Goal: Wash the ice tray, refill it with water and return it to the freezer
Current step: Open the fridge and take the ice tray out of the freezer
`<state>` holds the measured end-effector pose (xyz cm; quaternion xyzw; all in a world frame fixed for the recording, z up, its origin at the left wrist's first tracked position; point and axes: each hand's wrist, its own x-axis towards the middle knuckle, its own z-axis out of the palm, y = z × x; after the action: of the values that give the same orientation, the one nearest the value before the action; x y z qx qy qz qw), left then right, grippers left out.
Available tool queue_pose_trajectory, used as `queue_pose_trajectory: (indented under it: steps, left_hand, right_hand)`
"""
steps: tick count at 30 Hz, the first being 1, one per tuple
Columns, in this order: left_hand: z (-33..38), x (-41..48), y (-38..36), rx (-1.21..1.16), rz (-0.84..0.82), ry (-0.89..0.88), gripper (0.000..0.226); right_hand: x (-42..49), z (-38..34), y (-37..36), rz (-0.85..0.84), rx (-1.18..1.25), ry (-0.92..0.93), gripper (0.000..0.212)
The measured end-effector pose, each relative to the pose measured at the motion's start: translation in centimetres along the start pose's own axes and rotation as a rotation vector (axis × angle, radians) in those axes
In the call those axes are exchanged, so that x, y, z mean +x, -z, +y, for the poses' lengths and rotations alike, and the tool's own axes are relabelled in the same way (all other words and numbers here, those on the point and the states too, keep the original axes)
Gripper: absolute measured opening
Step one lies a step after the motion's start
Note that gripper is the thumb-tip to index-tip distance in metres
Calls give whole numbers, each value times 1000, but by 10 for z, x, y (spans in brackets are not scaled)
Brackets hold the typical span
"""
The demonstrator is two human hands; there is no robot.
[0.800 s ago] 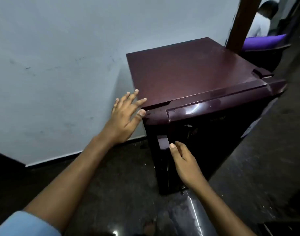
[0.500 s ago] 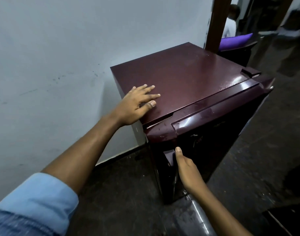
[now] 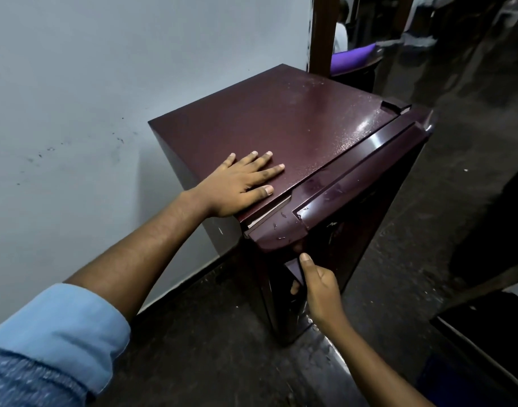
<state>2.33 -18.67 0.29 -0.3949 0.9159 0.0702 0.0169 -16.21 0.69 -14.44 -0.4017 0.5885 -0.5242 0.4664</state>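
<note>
A small maroon fridge (image 3: 281, 118) stands against a pale wall, its door (image 3: 369, 177) closed or nearly so, with a thin gap at the near top corner. My left hand (image 3: 240, 186) lies flat on the fridge top near the front left corner, fingers straight. My right hand (image 3: 316, 286) grips the door handle (image 3: 294, 268) on the door's left edge, thumb on the outside and fingers curled behind it. The ice tray is not in sight.
The pale wall (image 3: 90, 113) runs along the left. A brown wooden post (image 3: 322, 30) rises behind the fridge, with a purple cushion (image 3: 351, 58) on a dark seat beyond it. Dark floor (image 3: 413, 259) stretches to the right, with a dark low object (image 3: 487, 333) at lower right.
My left hand moved from the fridge's left edge onto its top and now lies flat. My right hand closed round the door handle. The view came closer to the fridge.
</note>
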Motion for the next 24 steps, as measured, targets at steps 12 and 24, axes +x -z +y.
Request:
queue_pose_trajectory:
  steps: [12, 24]
  left_hand:
    - [-2, 0, -5, -37, 56, 8, 66]
    - [4, -2, -4, -57, 40, 65, 69]
  right_hand:
    - [-1, 4, 0, -12, 48, 3, 77]
    - [-50, 9, 100, -1, 177, -1, 104]
